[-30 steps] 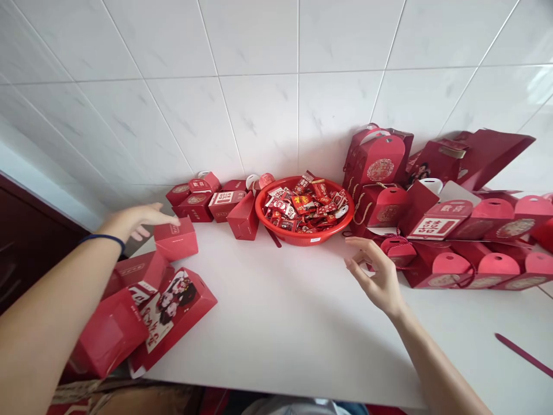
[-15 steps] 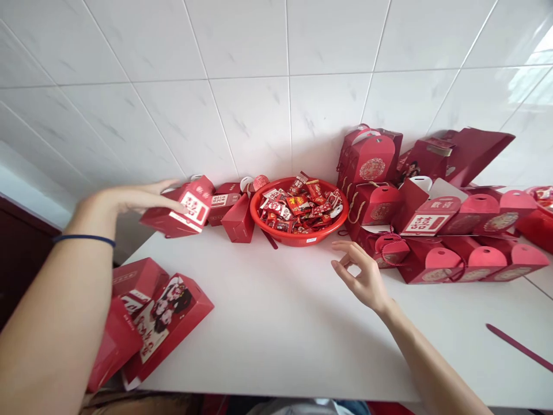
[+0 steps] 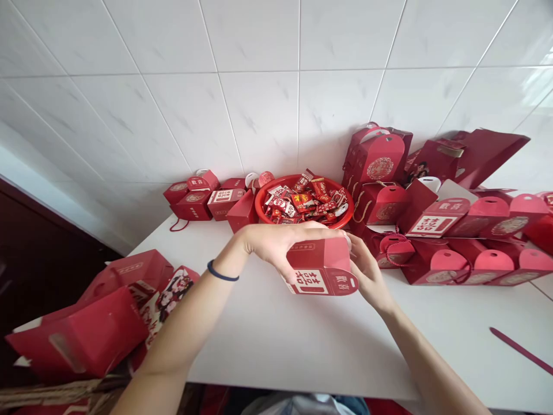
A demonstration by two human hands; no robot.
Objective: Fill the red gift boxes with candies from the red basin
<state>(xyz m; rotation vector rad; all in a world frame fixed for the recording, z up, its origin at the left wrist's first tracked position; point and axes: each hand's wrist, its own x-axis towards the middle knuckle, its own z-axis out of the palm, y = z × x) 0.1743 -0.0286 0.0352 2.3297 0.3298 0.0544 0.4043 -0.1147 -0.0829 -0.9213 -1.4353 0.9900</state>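
A red paper gift box point(image 3: 324, 268) with white double-happiness print lies tilted on its side above the white table. My left hand point(image 3: 280, 245) wraps round its body, thumb on the printed face and fingers over the upper side. At the box's flap end, my right hand point(image 3: 369, 274) has fingers and thumb closed on the flaps, its fingertips partly hidden. Just behind the box sits a red plastic basin point(image 3: 351, 213) heaped with wrapped sweets point(image 3: 302, 202); the box and my left hand cover part of its front rim.
Several red boxes point(image 3: 194, 202) stand by the tiled wall left of the basin. Stacked boxes point(image 3: 444, 265) fill the right side. Larger red bags or boxes point(image 3: 86, 328) lie at the table's left front edge. A dark red strip point(image 3: 521, 349) lies at the right on the table point(image 3: 302, 346).
My left hand has brought the gift box from the far left to the middle, before the basin. My right hand, earlier empty, now grips its flap end. The view has shifted slightly.
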